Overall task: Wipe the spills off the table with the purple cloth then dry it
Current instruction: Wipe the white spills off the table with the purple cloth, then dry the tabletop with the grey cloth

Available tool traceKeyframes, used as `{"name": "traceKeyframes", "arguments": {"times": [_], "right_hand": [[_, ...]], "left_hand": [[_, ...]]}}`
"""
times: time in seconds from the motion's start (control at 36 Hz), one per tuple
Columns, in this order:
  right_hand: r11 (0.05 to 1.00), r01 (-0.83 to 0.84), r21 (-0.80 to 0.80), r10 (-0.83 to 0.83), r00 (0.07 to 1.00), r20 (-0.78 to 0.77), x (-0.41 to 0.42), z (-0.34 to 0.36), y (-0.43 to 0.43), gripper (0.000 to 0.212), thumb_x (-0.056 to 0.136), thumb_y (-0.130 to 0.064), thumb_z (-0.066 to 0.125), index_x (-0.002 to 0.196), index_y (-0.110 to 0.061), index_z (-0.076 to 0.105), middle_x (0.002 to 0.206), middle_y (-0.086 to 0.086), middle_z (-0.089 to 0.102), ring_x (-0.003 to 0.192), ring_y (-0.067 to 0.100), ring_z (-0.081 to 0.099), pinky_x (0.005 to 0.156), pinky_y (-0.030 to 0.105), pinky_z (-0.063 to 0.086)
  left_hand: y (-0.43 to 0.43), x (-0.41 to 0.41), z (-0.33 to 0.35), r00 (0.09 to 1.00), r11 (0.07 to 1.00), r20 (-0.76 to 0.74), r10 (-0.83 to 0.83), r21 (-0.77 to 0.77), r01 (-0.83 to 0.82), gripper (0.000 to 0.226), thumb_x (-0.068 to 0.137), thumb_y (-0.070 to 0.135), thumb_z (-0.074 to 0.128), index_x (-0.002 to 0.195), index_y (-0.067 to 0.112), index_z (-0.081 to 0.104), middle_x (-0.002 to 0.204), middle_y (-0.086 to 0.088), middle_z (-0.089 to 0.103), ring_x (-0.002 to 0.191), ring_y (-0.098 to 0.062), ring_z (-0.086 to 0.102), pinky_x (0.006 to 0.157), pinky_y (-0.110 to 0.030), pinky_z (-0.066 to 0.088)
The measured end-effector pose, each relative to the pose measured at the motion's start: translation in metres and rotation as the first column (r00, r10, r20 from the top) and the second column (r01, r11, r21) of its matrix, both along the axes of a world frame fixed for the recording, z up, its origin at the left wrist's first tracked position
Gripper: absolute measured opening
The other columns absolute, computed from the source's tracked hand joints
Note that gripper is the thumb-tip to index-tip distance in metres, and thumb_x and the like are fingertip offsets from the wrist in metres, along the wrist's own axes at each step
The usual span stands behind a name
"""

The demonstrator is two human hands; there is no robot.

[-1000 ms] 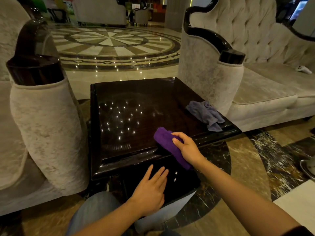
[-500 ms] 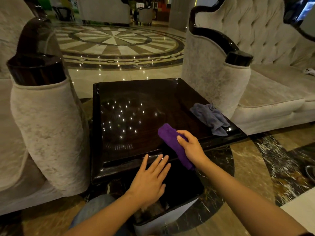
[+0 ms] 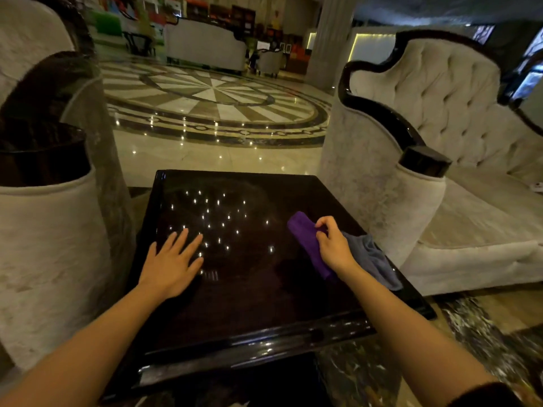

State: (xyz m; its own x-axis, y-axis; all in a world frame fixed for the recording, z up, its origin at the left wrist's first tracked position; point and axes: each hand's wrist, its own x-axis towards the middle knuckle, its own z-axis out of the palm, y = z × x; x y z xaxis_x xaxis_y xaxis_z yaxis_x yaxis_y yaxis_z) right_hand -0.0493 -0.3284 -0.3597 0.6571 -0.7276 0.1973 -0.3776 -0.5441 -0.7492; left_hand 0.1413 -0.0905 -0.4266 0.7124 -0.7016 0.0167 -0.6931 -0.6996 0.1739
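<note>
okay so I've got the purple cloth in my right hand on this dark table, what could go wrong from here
1. The grey cloth lies right beside the purple cloth, partly under your right hand; a wipe that way could drag it along or dampen it before drying.
2. The glossy table mirrors many ceiling lights, so spills may hide among the glints.
3. Your left hand lies flat on the top and may leave smudges.

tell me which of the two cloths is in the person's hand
The purple cloth, gripped by the right hand on the table. The grey cloth lies loose beside it, near the table's right edge, not held.
</note>
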Motion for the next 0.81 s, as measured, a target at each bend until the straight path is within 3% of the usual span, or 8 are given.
{"name": "traceKeyframes", "arguments": {"times": [0.14, 0.22, 0.28, 0.42, 0.61, 0.75, 0.81], "right_hand": [[0.992, 0.031, -0.125, -0.044, 0.994, -0.102, 0.033, 0.003, -0.055, 0.019, 0.089, -0.001, 0.039, 0.084, -0.009, 0.055, 0.094, 0.020, 0.061, 0.082, 0.030, 0.056, 0.063, 0.031, 0.030], [0.982, 0.056, -0.182, -0.075, 0.992, -0.103, 0.051, -0.003, -0.086, 0.019, 0.090, -0.003, 0.043, 0.093, -0.003, 0.061, 0.105, 0.025, 0.061, 0.096, 0.038, 0.058, 0.079, 0.039, 0.042], [0.977, 0.076, -0.198, -0.099, 0.989, -0.109, 0.060, -0.006, -0.103, 0.019, 0.090, -0.003, 0.044, 0.097, -0.001, 0.061, 0.109, 0.029, 0.059, 0.099, 0.042, 0.056, 0.086, 0.047, 0.043], [0.968, 0.098, -0.229, -0.136, 0.978, -0.157, 0.077, -0.017, -0.141, 0.023, 0.089, 0.000, 0.044, 0.106, 0.004, 0.060, 0.114, 0.035, 0.055, 0.102, 0.049, 0.053, 0.090, 0.052, 0.041], [0.975, 0.017, -0.220, -0.112, 0.898, -0.425, 0.082, -0.048, -0.173, 0.037, 0.092, -0.002, 0.037, 0.127, -0.006, 0.047, 0.136, 0.028, 0.044, 0.119, 0.046, 0.044, 0.101, 0.050, 0.037], [0.984, -0.073, -0.164, -0.027, 0.840, -0.542, 0.068, -0.044, -0.178, 0.041, 0.098, -0.018, 0.029, 0.139, -0.014, 0.031, 0.149, 0.020, 0.028, 0.133, 0.040, 0.030, 0.111, 0.046, 0.024], [0.980, -0.074, -0.183, -0.032, 0.853, -0.522, 0.061, -0.035, -0.177, 0.043, 0.098, -0.021, 0.030, 0.140, -0.012, 0.028, 0.148, 0.022, 0.029, 0.135, 0.037, 0.028, 0.112, 0.045, 0.023]], "left_hand": [[-0.019, 0.025, -0.007, 0.996, 0.998, -0.080, 0.033, 0.059, -0.029, 0.056, 0.094, 0.051, 0.021, 0.145, 0.035, 0.001, 0.158, 0.001, -0.005, 0.144, -0.018, -0.004, 0.116, -0.045, 0.003], [-0.025, 0.031, -0.012, 0.992, 0.994, -0.120, 0.031, 0.105, -0.018, 0.056, 0.094, 0.053, 0.019, 0.144, 0.036, -0.001, 0.157, 0.002, -0.008, 0.144, -0.018, -0.008, 0.116, -0.047, -0.002], [-0.026, 0.033, -0.013, 0.991, 0.991, -0.133, 0.024, 0.131, -0.006, 0.056, 0.094, 0.053, 0.018, 0.144, 0.037, -0.001, 0.157, 0.002, -0.009, 0.143, -0.018, -0.011, 0.115, -0.048, -0.005], [-0.025, 0.033, -0.016, 0.990, 0.992, -0.139, 0.023, 0.126, -0.005, 0.055, 0.094, 0.053, 0.017, 0.144, 0.039, -0.001, 0.157, 0.004, -0.009, 0.143, -0.017, -0.013, 0.115, -0.047, -0.007], [-0.026, 0.033, -0.016, 0.992, 0.992, -0.122, 0.013, 0.125, 0.003, 0.054, 0.094, 0.053, 0.018, 0.143, 0.040, -0.002, 0.156, 0.006, -0.009, 0.142, -0.015, -0.014, 0.115, -0.045, -0.008], [-0.026, 0.031, -0.015, 0.993, 0.991, -0.120, 0.011, 0.130, 0.004, 0.054, 0.094, 0.053, 0.017, 0.143, 0.039, -0.002, 0.156, 0.005, -0.010, 0.142, -0.015, -0.015, 0.115, -0.046, -0.008], [-0.026, 0.030, -0.015, 0.992, 0.991, -0.125, 0.013, 0.135, 0.004, 0.054, 0.094, 0.053, 0.017, 0.143, 0.039, -0.002, 0.156, 0.005, -0.010, 0.142, -0.015, -0.015, 0.115, -0.046, -0.008]]}}
